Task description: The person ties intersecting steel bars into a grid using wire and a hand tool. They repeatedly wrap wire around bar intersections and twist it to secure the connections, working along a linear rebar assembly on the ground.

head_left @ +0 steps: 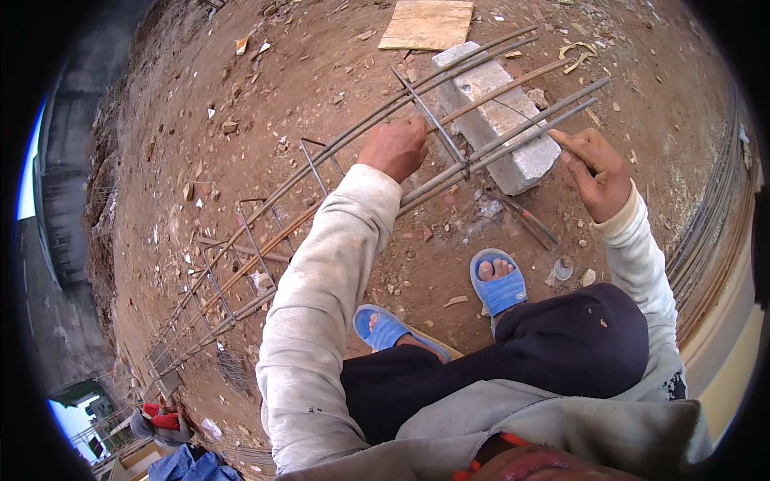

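A long rebar cage (258, 225) of steel bars and square stirrups runs from the lower left to the upper right, its near end resting over a pale concrete block (499, 114). My left hand (397, 144) is closed around a middle bar, just left of the end stirrup (430, 117). At the right, my right hand (586, 171) pinches the end of a thin tie wire (520, 111) between thumb and fingers, beside the tips of the near bars. The wire crosses above the block. A wire tie shows where the stirrup meets the near bars.
Pliers-like tool handles (529, 219) lie on the dirt below the block. A plywood piece (427, 24) lies beyond it. Long bundled bars (710, 222) curve along the right. A crouching person (162, 421) is at the cage's far end. Stones and litter dot the ground.
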Motion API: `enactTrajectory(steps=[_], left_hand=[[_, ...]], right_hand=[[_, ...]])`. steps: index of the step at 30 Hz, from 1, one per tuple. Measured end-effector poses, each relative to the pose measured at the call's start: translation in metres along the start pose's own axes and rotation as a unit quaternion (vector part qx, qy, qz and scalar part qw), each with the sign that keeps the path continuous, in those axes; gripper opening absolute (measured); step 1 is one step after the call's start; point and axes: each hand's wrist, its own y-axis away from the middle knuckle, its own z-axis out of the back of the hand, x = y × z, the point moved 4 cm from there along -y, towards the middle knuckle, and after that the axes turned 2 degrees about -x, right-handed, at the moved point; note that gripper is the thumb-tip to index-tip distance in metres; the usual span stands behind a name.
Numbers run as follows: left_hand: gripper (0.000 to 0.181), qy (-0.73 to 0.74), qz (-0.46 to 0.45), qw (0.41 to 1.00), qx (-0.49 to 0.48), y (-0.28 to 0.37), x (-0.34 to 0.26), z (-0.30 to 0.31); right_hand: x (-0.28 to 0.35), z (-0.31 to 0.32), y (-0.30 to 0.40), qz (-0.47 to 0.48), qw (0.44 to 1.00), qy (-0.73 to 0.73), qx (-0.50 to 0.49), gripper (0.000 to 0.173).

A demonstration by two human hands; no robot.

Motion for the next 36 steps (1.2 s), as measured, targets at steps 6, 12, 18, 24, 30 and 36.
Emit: enactTrajectory(steps=[6, 12, 18, 24, 30, 36], left_hand=[[0.026, 0.346, 0.084, 0.934, -0.013, -0.007, 0.013, 0.032], [0.032, 0.465, 0.166, 0.87, -0.007, -0.007, 0.023, 0.032], [0.035, 0.482, 0.224, 0.847, 0.024, -0.007, 0.012, 0.04], [0.032, 0.49, 0.203, 0.845, -0.065, -0.013, 0.01, 0.039], [0.029, 0.423, 0.143, 0.895, -0.01, -0.013, 0.02, 0.032], [0.041, 0.291, 0.15, 0.942, 0.079, -0.046, 0.005, 0.046]], right_hand=[[0.008, -0.009, -0.043, 0.043, 0.984, 0.148, 0.095, 0.024], [0.006, -0.068, -0.079, 0.054, 0.974, 0.154, 0.156, 0.028], [0.013, -0.09, -0.076, 0.024, 0.988, 0.11, 0.104, 0.026], [0.019, -0.093, -0.087, -0.009, 0.984, 0.123, 0.133, 0.021], [0.023, -0.104, -0.099, -0.076, 0.961, 0.222, 0.147, 0.017], [0.0, -0.104, -0.096, 0.031, 0.993, 0.037, 0.107, 0.012]])
